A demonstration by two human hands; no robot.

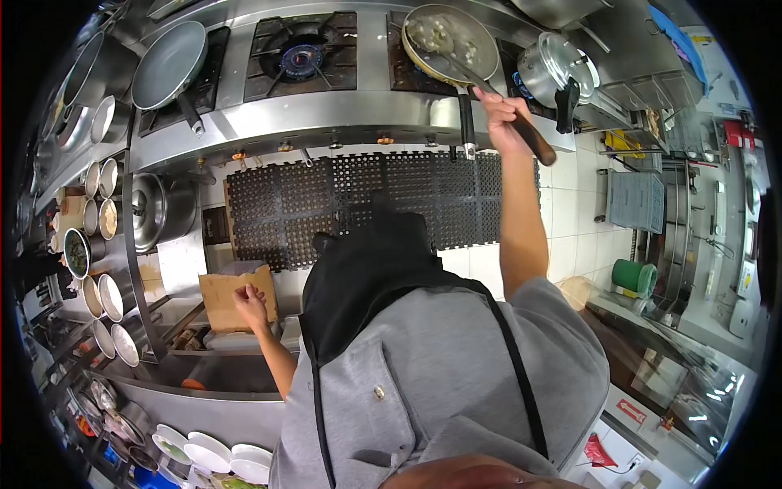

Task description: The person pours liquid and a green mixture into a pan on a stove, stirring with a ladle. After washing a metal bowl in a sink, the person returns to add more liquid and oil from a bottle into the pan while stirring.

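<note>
Head view: we have a frying pan (479, 59) on the stove, pale food pieces (428, 34) gathered toward its left side, its outer wall yellowish. Our right hand (503, 122) grips a long utensil (533, 145) slanting over the rim into it. Our left hand's (251, 306) fingers curl near a cardboard box (232, 292); we cannot tell whether they hold anything. Beside the pan, a silver pot (542, 65) crowds the right.

Stove (342, 112) before the person (456, 367), mat (277, 204) on the floor (582, 204) between.
Left to right on the stove: a pan (167, 69), a burner (301, 61), a second pan (485, 57) with food (432, 34) and spoon (535, 140) in it, a pot (541, 73); to the person's left a box (221, 300), farther back plates (210, 453).
</note>
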